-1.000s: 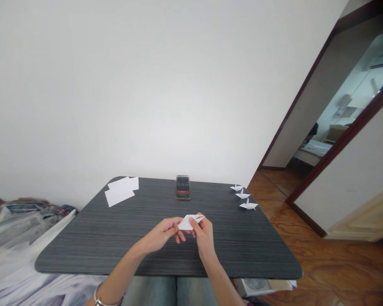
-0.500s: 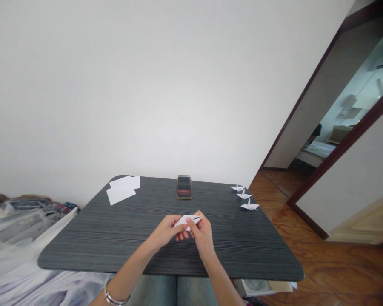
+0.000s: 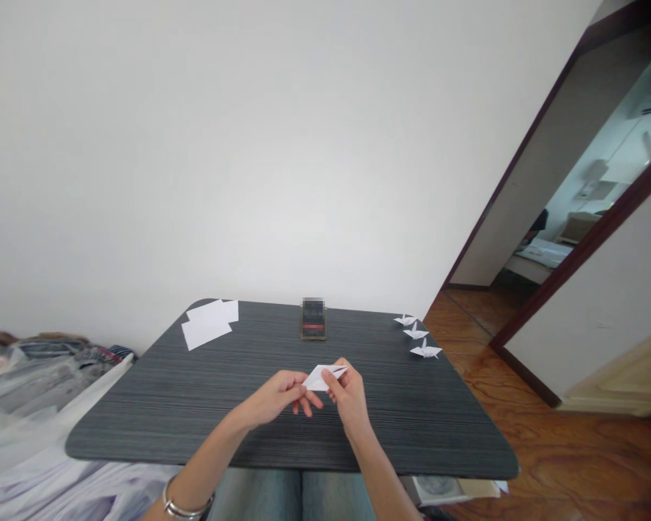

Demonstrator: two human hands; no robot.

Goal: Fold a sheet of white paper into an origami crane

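Observation:
Both my hands hold a small piece of folded white paper [image 3: 321, 376] just above the middle of a dark striped table [image 3: 157, 405]. My left hand [image 3: 280, 394] pinches its left end, fingers closed. My right hand [image 3: 350, 396] pinches the right, pointed end between thumb and fingers. A metal bracelet sits on my left wrist.
A few flat white sheets [image 3: 209, 323] lie at the table's far left corner. A small dark phone-like object [image 3: 313, 322] stands at the far middle edge. Three folded paper cranes [image 3: 417, 335] line the far right edge. Clothes are piled at left; an open doorway is at right.
The folded paper has been shifted slightly between my fingers; my hands stay in about the same spot over the table.

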